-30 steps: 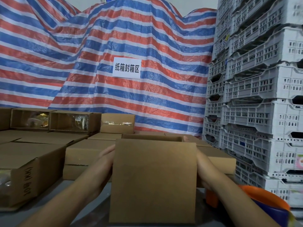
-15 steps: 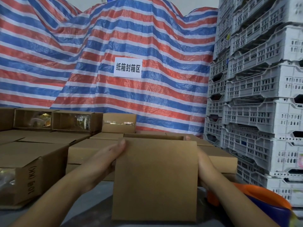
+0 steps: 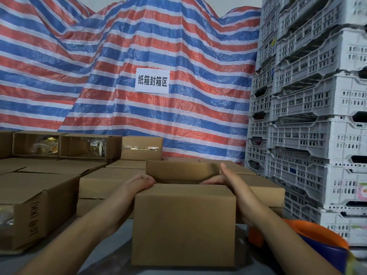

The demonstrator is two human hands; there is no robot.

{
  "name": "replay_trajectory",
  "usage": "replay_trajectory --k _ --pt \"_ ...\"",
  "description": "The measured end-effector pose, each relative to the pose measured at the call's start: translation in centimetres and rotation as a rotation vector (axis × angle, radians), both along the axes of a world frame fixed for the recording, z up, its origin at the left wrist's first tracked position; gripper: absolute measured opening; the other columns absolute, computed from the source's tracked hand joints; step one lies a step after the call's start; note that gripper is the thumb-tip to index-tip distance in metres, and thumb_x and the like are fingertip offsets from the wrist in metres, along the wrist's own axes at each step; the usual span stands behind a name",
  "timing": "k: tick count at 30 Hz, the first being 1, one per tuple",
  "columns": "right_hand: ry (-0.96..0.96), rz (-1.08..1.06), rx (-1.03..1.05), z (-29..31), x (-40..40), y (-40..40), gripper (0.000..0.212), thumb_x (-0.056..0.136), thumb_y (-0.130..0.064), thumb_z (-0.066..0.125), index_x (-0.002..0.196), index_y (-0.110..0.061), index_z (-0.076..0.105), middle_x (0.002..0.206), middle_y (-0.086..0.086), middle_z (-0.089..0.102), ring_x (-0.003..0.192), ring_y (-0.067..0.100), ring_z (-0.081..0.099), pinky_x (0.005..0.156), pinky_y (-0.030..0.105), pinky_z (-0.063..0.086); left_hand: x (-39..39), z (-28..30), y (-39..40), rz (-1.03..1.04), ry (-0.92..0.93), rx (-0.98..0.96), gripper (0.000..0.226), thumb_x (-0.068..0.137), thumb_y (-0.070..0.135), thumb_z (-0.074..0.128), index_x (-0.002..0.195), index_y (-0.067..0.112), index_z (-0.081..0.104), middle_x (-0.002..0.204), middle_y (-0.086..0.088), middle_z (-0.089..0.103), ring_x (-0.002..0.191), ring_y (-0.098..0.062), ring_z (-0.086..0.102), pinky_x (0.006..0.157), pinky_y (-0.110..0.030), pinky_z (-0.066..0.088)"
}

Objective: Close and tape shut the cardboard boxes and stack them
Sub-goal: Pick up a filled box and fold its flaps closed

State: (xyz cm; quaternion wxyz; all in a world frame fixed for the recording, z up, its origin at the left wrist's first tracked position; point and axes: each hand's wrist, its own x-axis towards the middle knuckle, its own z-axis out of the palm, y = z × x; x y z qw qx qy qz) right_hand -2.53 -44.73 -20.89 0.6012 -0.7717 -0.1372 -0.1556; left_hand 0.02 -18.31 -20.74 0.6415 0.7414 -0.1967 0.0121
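Cardboard box (image 3: 183,225) is half folded under my left hand (image 3: 140,182) and flat right hand (image 3: 226,178), left fingers unclear, untaped, unstacked.

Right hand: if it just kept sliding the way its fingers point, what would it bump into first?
The right hand points away from the person along the open box's right edge. Going on, it would probably meet the raised far flap at its right end first, though depth is hard to judge.
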Motion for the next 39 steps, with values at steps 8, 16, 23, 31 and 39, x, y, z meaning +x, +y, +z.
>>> replay_trajectory --k 8,16,23,31,39 --pt "-0.027 0.096 -0.105 0.5 -0.2 -0.7 0.043 0.074 -0.054 0.07 0.101 -0.022 0.081 0.105 0.007 0.077 0.1 0.019 0.072 0.09 0.033 0.047 -0.7 -0.6 0.3 -0.004 0.005 -0.234 0.018 0.091 0.015 0.059 0.1 0.03 0.059 0.109 0.001 0.062 0.086 -0.021 0.06 0.064 -0.033 0.047" --pt "0.014 0.098 -0.065 0.8 -0.6 -0.4 0.027 0.08 -0.038 0.066 0.097 -0.022 0.08 0.104 0.006 0.076 0.098 0.017 0.071 0.084 0.031 0.049 -0.1 -0.8 0.6 -0.007 -0.136 -0.303 0.066 0.088 0.007 0.065 0.126 0.056 0.043 0.102 0.021 0.064 0.093 0.0 0.063 0.079 -0.029 0.045" --pt "0.05 0.11 -0.01 0.6 -0.6 -0.2 0.031 0.08 -0.044 0.068 0.098 -0.022 0.081 0.104 0.008 0.076 0.099 0.02 0.071 0.096 0.039 0.049 -0.1 -1.0 1.0 -0.022 -0.18 -0.195 0.035 0.079 0.023 0.064 0.104 0.048 0.068 0.111 0.002 0.062 0.104 -0.024 0.059 0.083 -0.038 0.047" --pt "-0.279 -0.086 -0.002 0.5 -0.3 -0.1 0.017 0.086 -0.024 0.071 0.073 -0.023 0.082 0.102 -0.011 0.075 0.101 0.006 0.068 0.083 0.016 0.047 0.4 -1.2 1.1 0.016 -0.169 -0.164 0.024 0.07 0.037 0.062 0.091 0.036 0.074 0.09 0.013 0.07 0.101 -0.025 0.062 0.084 -0.04 0.049" --pt "-0.576 -0.209 -0.053 0.3 0.3 -0.2 0.022 0.086 -0.036 0.076 0.069 -0.025 0.068 0.086 -0.001 0.07 0.084 0.017 0.066 0.078 0.027 0.053 1.1 -1.3 1.0 0.089 -0.142 -0.12 0.018 0.091 0.023 0.059 0.084 0.029 0.075 0.088 0.009 0.071 0.098 -0.026 0.062 0.085 -0.041 0.047"
